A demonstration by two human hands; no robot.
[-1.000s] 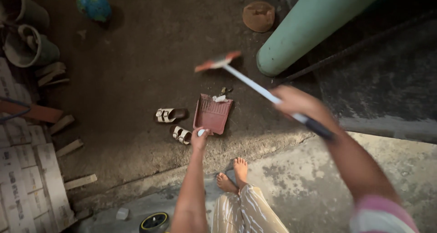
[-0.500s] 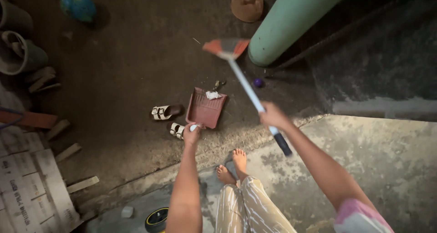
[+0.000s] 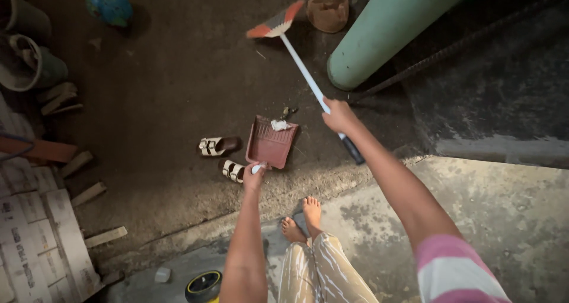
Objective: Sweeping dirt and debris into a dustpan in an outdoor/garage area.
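- Now my right hand (image 3: pixel 339 114) is clenched round the broom (image 3: pixel 302 72) shaft, low down, just above the dark grip at its end; the white shaft runs up and away to the fan of orange and grey bristles (image 3: pixel 275 24), which sits out on the dark floor (image 3: pixel 178 90) near a brown pot (image 3: pixel 328 10) and the green pillar (image 3: pixel 385 36).
- My left hand (image 3: pixel 255 175) is closed on the pale handle stub of the dustpan (image 3: pixel 271 143), which lies flat on the floor just beyond the concrete step (image 3: pixel 332 184), its mouth facing away from me.
- A scrap of white paper (image 3: pixel 279 124) and a few dark bits lie at the pan's far lip.
- I judge the broom light and stiff in the shaft, soft at the bristles; held this low it swings long and is less steady at the tip.
- I judge the pan thin, light plastic, easy to skid or tip; the stub is the only good place to hold it.
- Two sandals (image 3: pixel 225 158) lie just left of the pan, the nearer one almost touching my left hand.
- My bare feet (image 3: pixel 302 220) stand on the step, behind the pan.
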